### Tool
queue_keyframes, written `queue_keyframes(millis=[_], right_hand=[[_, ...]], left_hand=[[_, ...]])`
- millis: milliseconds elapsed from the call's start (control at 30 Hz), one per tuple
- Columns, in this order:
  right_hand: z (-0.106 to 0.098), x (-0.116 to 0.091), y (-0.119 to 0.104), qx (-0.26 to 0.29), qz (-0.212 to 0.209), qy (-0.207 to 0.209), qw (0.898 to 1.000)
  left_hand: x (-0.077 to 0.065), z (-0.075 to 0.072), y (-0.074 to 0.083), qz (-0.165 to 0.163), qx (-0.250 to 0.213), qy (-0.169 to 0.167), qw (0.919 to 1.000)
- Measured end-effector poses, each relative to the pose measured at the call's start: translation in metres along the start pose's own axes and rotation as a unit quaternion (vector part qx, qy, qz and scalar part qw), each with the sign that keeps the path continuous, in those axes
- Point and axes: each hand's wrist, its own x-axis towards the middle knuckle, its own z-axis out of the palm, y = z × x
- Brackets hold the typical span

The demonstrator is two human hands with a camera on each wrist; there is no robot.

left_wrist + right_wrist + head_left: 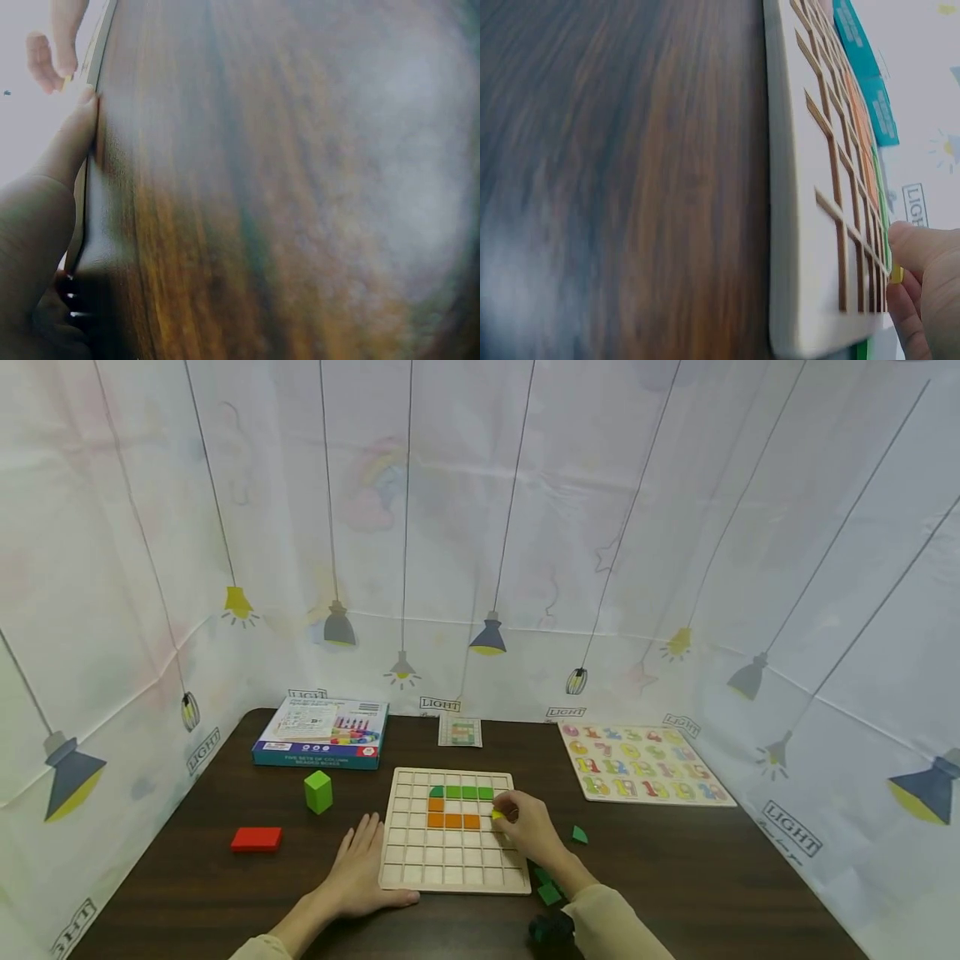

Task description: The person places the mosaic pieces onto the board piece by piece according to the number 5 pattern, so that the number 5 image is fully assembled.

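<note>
The yellow piece [497, 814] was at the right-hand part of the grid board [453, 856], pinched between thumb and fingers of the right hand [528, 827], whose forearm slanted in from the board's near right. The left hand [362, 871], grasping nothing, lay along the board's left edge, fingers stretched forward, thumb pointing right at the near-left corner. On the board sat a green row [469, 793] and, nearer the person, orange pieces [453, 821]. Left of the board were a green block [318, 792] and a red block [256, 839].
</note>
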Motion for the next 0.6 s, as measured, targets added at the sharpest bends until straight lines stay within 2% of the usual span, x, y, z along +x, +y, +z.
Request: queue_keyframes(millis=[233,433,600], right_hand=[[0.008,0.003,-0.002,-0.003,0.008,-0.018,1.0],[0.013,0.004,0.0,-0.016,-0.001,-0.015,1.0],[0.014,0.004,-0.002,-0.022,-0.005,-0.015,1.0]], left_hand=[[0.001,0.0,0.0,0.002,0.003,-0.002,1.0],[0.0,-0.005,0.005,-0.001,0.005,-0.01,0.9999],[-0.002,-0.005,0.005,0.005,0.001,-0.003,1.0]])
